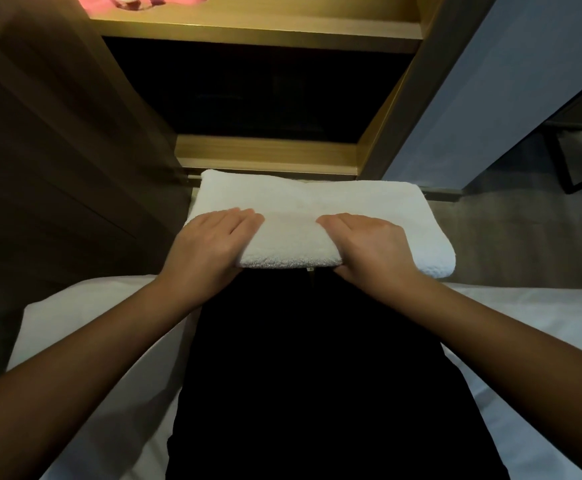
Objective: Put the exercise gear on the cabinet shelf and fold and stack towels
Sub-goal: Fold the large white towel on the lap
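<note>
Left hand (210, 247): fingers together and extended, laid over the top of the white towel (303, 216) at its near-left corner, thumb tucked under the near edge so the hand clasps the fold. Right hand (369, 249): same posture at the near edge, right of centre, fingers flat on top and thumb side wrapped beneath, clasping the terry cloth. Both forearms are bare and reach forward from the lower corners of the view.

Writing, brands, labels: none legible anywhere; a small pale tag or zip pull (310, 270) shows just under the towel's near edge, too small to read.

White towel: folded into a thick rectangle, long side running left to right, held level between the two hands in front of the person's body. Its right end extends past the right hand, rounded at the corner. Its far edge lines up with the lower cabinet shelf (265, 152); whether it rests on anything there cannot be told.

Black garment (317, 375): fills the centre below the towel, on the person's lap or body.

Bed (75, 323): white sheet on both sides of the black garment, at the near part of the view.

Cabinet: open wooden unit directly ahead, dark interior between the lower shelf and a lit upper shelf (258, 31). Pink item (109, 1) lies on the upper shelf at the top left, mostly cut off.

Room: dim; brown panel at left, grey wall (507, 81) at right, grey floor (507, 223) beyond the towel.
</note>
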`<state>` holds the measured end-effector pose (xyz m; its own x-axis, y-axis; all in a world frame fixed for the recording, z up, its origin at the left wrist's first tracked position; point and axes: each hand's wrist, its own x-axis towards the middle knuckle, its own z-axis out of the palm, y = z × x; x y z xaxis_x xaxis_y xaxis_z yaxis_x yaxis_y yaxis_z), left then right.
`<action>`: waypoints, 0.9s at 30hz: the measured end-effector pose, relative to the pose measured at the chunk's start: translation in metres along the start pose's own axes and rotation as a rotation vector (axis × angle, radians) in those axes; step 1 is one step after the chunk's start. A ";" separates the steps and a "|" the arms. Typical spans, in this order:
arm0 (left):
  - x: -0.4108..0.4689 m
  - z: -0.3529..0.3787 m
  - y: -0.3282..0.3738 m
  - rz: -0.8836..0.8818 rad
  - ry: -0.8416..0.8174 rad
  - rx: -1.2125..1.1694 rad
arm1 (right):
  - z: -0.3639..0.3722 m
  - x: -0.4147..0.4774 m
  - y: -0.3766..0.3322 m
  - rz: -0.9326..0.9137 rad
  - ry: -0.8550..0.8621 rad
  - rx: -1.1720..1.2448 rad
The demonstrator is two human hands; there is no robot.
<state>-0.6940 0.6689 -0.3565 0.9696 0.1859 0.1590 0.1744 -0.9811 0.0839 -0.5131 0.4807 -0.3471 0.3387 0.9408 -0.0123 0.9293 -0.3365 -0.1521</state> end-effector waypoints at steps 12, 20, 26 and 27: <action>-0.019 -0.009 -0.018 -0.136 -0.138 -0.065 | 0.006 -0.004 -0.003 0.029 0.009 -0.005; 0.023 -0.004 0.048 -0.059 -0.190 0.035 | 0.005 -0.005 -0.007 0.002 0.017 -0.013; 0.031 -0.002 0.040 0.000 -0.063 -0.051 | 0.003 -0.022 0.009 0.047 0.127 0.011; 0.031 0.000 0.039 0.009 -0.049 -0.042 | 0.003 -0.022 0.009 0.051 0.139 0.018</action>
<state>-0.6571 0.6365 -0.3478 0.9784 0.1736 0.1121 0.1596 -0.9794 0.1240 -0.5130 0.4574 -0.3513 0.4040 0.9074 0.1163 0.9078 -0.3820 -0.1728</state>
